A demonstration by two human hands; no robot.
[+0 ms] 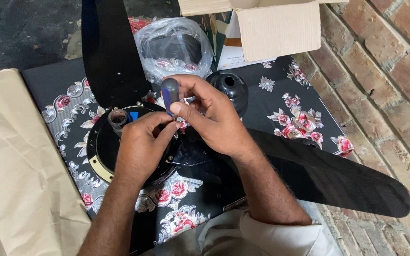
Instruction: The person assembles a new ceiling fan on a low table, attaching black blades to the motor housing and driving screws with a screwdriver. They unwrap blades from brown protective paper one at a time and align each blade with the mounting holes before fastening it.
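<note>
Two bare hands are seen over a round, glossy black fan motor [101,152] that lies on a black cloth [285,102] printed with red flowers and silver scrolls. The right hand [214,118] is closed around a screwdriver [170,95], whose rounded grey and blue handle is pinched between thumb and fingers and held nearly upright; its tip is hidden behind the fingers. The left hand [141,147] is laid on top of the motor with its fingers curled shut just beside the screwdriver's lower end, though what is pinched there cannot be told. A short grey metal shaft tube [117,117] is seen standing up from the motor's middle, and a brass-coloured band is shown along the motor's lower rim. Two long, flat, matte black blades are attached at the motor: one blade [112,47] runs up and away, the other blade [328,173] runs out to the right under the right forearm. Behind the hands, a crinkled clear plastic bag [174,45], a domed black plastic cup [228,87] and an open cardboard box [276,28] are set close together. Tan paper [20,161] is spread at the left, and rough red brick [385,85] borders the right.
</note>
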